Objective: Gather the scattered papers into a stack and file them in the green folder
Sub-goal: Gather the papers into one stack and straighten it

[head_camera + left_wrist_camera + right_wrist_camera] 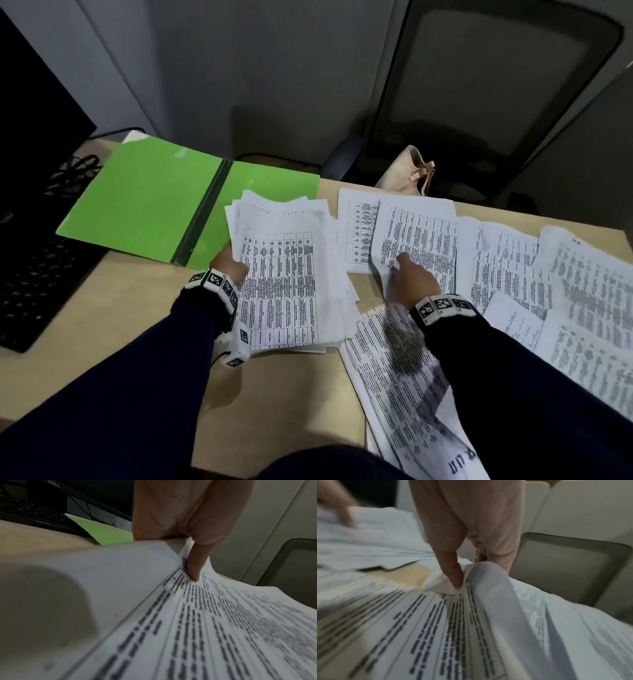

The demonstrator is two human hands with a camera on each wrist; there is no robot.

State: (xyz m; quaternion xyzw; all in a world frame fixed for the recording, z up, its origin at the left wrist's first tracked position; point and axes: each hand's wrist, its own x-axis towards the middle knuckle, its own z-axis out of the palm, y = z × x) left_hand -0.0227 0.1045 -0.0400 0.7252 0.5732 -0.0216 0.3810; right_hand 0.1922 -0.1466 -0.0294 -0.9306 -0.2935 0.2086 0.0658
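The green folder point(144, 202) lies open on the desk at the back left. My left hand point(230, 270) grips the left edge of a rough stack of printed papers point(284, 274), thumb on top; the stack point(223, 615) overlaps the folder's right flap. In the left wrist view the thumb point(193, 566) presses on the top sheet. To the right, my right hand point(409, 279) pinches the lifted left edge of a loose printed sheet point(418, 240). The right wrist view shows that sheet's edge point(481, 582) curled up between thumb and fingers. More loose sheets point(582, 308) spread to the right.
A black keyboard point(30, 274) and monitor point(34, 102) stand at the left. A beige bag point(407, 171) sits on a dark office chair point(479, 102) beyond the desk's far edge. Bare desk point(281, 394) shows between my forearms.
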